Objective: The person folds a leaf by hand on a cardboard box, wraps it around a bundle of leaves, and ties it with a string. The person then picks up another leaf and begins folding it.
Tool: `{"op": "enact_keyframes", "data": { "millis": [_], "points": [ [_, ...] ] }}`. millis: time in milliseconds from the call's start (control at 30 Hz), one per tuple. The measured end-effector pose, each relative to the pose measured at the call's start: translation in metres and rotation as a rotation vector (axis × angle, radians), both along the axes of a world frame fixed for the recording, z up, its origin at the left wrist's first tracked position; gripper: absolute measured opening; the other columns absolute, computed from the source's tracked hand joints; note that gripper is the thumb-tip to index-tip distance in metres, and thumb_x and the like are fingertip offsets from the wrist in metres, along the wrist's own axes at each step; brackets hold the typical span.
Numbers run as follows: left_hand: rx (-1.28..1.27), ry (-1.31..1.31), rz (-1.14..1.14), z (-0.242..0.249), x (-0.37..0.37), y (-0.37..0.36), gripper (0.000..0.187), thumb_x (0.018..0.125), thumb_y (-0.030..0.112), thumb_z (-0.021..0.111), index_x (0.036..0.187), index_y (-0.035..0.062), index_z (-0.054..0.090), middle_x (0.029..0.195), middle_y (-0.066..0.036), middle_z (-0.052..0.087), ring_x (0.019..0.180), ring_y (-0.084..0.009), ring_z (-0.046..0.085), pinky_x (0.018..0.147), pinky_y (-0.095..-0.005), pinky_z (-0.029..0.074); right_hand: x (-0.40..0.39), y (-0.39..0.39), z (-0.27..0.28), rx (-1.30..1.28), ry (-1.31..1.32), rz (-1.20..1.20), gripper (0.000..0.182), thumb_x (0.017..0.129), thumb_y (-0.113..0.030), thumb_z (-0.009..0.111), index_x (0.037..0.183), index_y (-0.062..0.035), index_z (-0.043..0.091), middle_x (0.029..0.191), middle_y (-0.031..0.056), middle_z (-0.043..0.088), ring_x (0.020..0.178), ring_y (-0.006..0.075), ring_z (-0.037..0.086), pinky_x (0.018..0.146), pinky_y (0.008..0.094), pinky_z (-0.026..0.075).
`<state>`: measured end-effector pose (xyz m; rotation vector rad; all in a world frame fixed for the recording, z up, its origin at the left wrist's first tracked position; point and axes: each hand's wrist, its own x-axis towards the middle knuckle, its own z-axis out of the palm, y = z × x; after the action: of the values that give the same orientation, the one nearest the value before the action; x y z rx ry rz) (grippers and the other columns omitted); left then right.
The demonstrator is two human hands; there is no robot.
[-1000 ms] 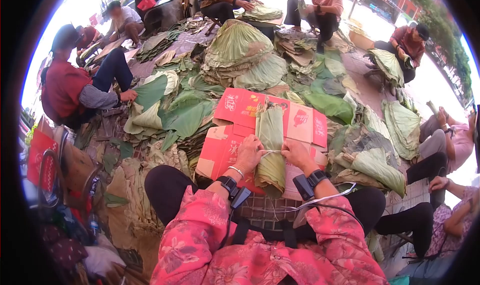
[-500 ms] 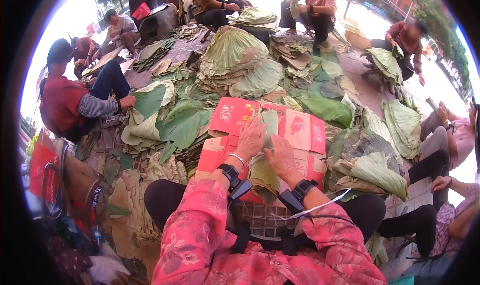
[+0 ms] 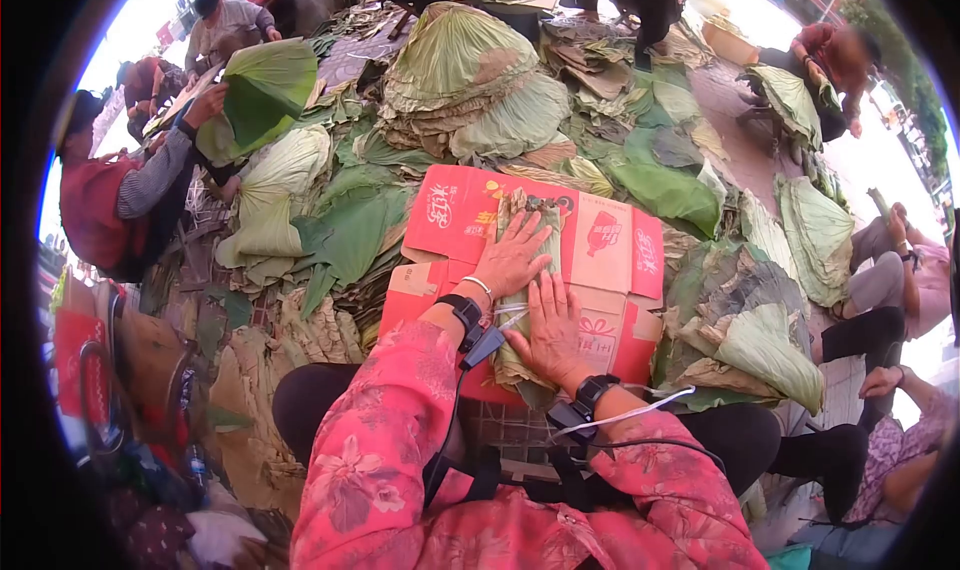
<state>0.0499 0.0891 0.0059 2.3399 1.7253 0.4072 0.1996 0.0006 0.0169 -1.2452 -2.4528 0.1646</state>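
Observation:
A red flattened cardboard box point(image 3: 600, 253) lies across my lap. Along its middle runs a narrow folded bundle of dried leaf point(image 3: 513, 367), pale green and brown. My left hand point(image 3: 512, 256) presses flat on the upper part of this bundle, its fingers stretched out. Lower down, on the bundle's right side, my right hand point(image 3: 552, 332) rests with fingers extended and palm down. Both palms hide much of the folded leaf. Wristbands with small black devices sit on both of my wrists.
A tall pile of large round leaves point(image 3: 460, 80) stands ahead. More folded leaves point(image 3: 765, 345) lie to the right, and green leaves point(image 3: 360, 225) to the left. A person at the left holds up a green leaf point(image 3: 268, 90). Other people sit around with leaves.
My right hand has gone from bent fingers at the leaf's edge to lying flat on it. The leaf looks narrower, folded over. The person at left has raised a green leaf.

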Motion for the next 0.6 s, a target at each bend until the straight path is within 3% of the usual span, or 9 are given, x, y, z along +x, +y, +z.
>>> {"op": "enact_keyframes", "data": {
  "millis": [67, 100, 233, 333, 433, 533, 567, 600],
  "points": [
    [-0.01, 0.002, 0.006, 0.003, 0.002, 0.001, 0.054, 0.09, 0.046, 0.039, 0.138, 0.0205, 0.033, 0.148, -0.005, 0.02, 0.138, -0.0249, 0.012, 0.106, -0.0572, 0.01, 0.001, 0.0, 0.002, 0.01, 0.023, -0.008, 0.077, 0.082, -0.052, 0.05, 0.133, 0.0025, 0.033, 0.14, 0.0218, 0.027, 0.132, 0.0369, 0.022, 0.103, 0.0507, 0.017],
    [-0.027, -0.002, 0.009, 0.001, 0.001, 0.002, 0.054, 0.09, 0.046, 0.038, 0.138, 0.0204, 0.033, 0.149, -0.004, 0.019, 0.138, -0.0248, 0.012, 0.106, -0.0571, 0.009, 0.001, -0.003, 0.009, -0.026, 0.023, -0.005, 0.07, 0.083, -0.052, 0.048, 0.134, -0.0049, 0.035, 0.141, 0.0196, 0.028, 0.132, 0.0369, 0.022, 0.101, 0.052, 0.018],
    [-0.007, 0.032, 0.001, -0.003, 0.001, 0.003, 0.055, 0.091, 0.047, 0.038, 0.139, 0.0208, 0.031, 0.149, -0.004, 0.017, 0.138, -0.025, 0.01, 0.106, -0.0576, 0.008, 0.004, -0.021, 0.012, -0.09, -0.1, 0.085, 0.064, 0.086, -0.052, 0.044, 0.136, -0.0135, 0.035, 0.143, 0.0171, 0.026, 0.133, 0.0367, 0.019, 0.1, 0.055, 0.02],
    [-0.074, 0.024, 0.001, 0.008, 0.002, 0.004, 0.055, 0.09, 0.047, 0.037, 0.139, 0.0215, 0.031, 0.15, -0.004, 0.015, 0.138, -0.0252, 0.009, 0.105, -0.0599, 0.009, 0.003, -0.022, 0.009, -0.087, -0.132, 0.076, 0.066, 0.086, -0.054, 0.041, 0.137, -0.0135, 0.034, 0.145, 0.016, 0.023, 0.135, 0.0361, 0.014, 0.102, 0.0563, 0.018],
    [-0.005, 0.029, 0.098, 0.023, 0.01, -0.004, 0.055, 0.089, 0.045, 0.043, 0.136, 0.0167, 0.036, 0.146, -0.008, 0.024, 0.136, -0.0277, 0.016, 0.105, -0.055, 0.016, 0.006, -0.022, 0.009, -0.106, -0.128, 0.097, 0.065, 0.086, -0.053, 0.04, 0.137, -0.0136, 0.034, 0.146, 0.0156, 0.022, 0.136, 0.036, 0.012, 0.103, 0.0565, 0.016],
    [0.26, -0.377, 0.001, 0.041, 0.023, -0.029, 0.052, 0.086, 0.042, 0.052, 0.127, 0.0099, 0.045, 0.134, -0.014, 0.041, 0.127, -0.0307, 0.032, 0.103, -0.0462, 0.027, 0.005, -0.024, 0.008, -0.143, -0.151, 0.067, 0.066, 0.086, -0.054, 0.04, 0.137, -0.0129, 0.033, 0.146, 0.0157, 0.022, 0.136, 0.0359, 0.012, 0.103, 0.0567, 0.015],
    [0.201, -0.588, -0.04, 0.049, 0.03, -0.045, 0.049, 0.082, 0.04, 0.06, 0.115, 0.005, 0.054, 0.114, -0.016, 0.054, 0.114, -0.0313, 0.045, 0.098, -0.0394, 0.033, 0.005, -0.023, 0.006, -0.142, -0.086, 0.088, 0.068, 0.085, -0.055, 0.041, 0.137, -0.0126, 0.033, 0.146, 0.0156, 0.022, 0.136, 0.036, 0.012, 0.103, 0.0565, 0.016],
    [0.101, -0.604, -0.139, 0.067, 0.034, -0.068, 0.05, 0.08, 0.04, 0.061, 0.116, 0.0057, 0.053, 0.115, -0.015, 0.054, 0.113, -0.0308, 0.046, 0.097, -0.0392, 0.035, 0.005, -0.021, 0.006, -0.146, -0.022, 0.108, 0.069, 0.085, -0.056, 0.042, 0.137, -0.0122, 0.033, 0.145, 0.0155, 0.022, 0.136, 0.0362, 0.012, 0.103, 0.0563, 0.017]
  ]
}}
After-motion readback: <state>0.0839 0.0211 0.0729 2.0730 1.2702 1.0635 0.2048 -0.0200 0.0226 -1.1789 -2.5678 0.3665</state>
